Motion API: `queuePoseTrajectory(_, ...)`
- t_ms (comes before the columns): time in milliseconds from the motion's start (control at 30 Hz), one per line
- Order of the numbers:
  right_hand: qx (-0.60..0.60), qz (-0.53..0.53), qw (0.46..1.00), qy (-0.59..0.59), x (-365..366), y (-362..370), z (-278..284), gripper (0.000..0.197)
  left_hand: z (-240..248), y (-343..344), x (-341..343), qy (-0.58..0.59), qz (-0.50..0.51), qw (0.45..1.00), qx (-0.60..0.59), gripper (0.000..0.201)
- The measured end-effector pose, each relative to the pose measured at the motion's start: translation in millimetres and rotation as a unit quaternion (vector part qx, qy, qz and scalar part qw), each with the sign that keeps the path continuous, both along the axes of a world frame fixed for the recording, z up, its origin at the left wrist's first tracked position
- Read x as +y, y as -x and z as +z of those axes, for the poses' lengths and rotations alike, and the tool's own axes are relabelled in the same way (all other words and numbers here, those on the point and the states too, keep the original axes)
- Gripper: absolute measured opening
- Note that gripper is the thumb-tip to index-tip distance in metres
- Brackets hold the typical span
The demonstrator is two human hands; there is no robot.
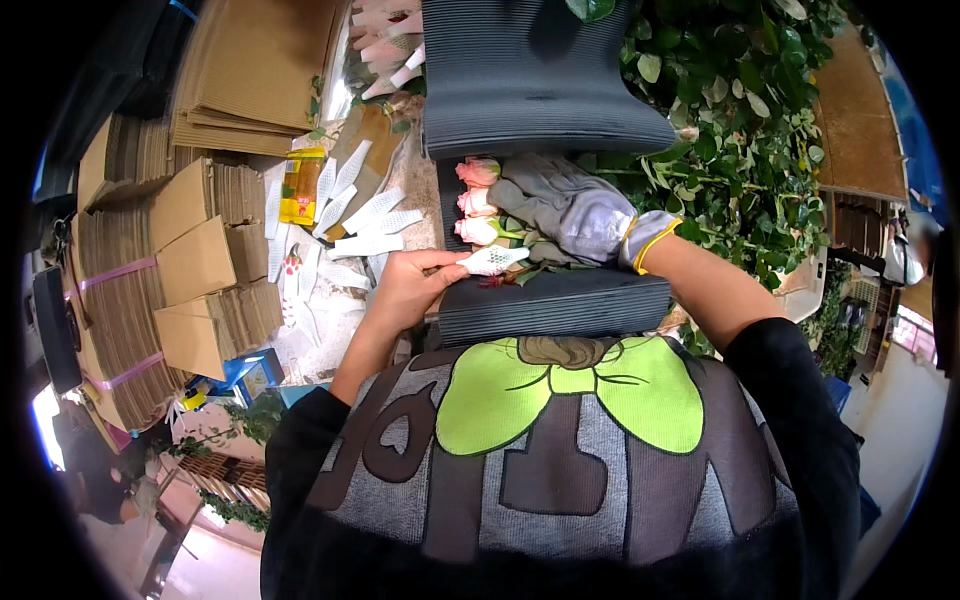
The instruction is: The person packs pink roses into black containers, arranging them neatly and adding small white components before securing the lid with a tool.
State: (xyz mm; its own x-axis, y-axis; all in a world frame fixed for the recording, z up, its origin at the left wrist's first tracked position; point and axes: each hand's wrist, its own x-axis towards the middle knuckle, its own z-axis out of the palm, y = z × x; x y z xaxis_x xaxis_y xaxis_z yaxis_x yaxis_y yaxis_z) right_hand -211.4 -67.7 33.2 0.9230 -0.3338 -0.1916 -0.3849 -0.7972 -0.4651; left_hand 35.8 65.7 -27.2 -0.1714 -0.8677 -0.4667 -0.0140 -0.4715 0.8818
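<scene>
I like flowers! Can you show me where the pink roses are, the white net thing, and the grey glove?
pink roses [477, 203], head view, on the middle bud.
white net sleeve [492, 261], head view, on its middle.
grey glove [560, 205], head view, on the back of the right hand.

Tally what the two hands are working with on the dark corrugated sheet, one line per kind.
Pink rosebuds lined up under the gloved right hand: 3
White mesh sleeves pinched by the bare left hand: 1
Grey work gloves, on the right hand: 1
Total: 5
</scene>
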Motion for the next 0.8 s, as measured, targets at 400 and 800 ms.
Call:
queuePoseTrajectory(400,0.043,-0.007,0.999,0.001,-1,17,-22,0.059,16,-11,-17,0.039,-0.063,0.997,0.000,0.023)
queuePoseTrajectory(800,0.015,-0.012,1.000,0.008,-2,18,-27,0.055,8,-16,-19,0.200,-0.129,0.955,-0.176,0.005)
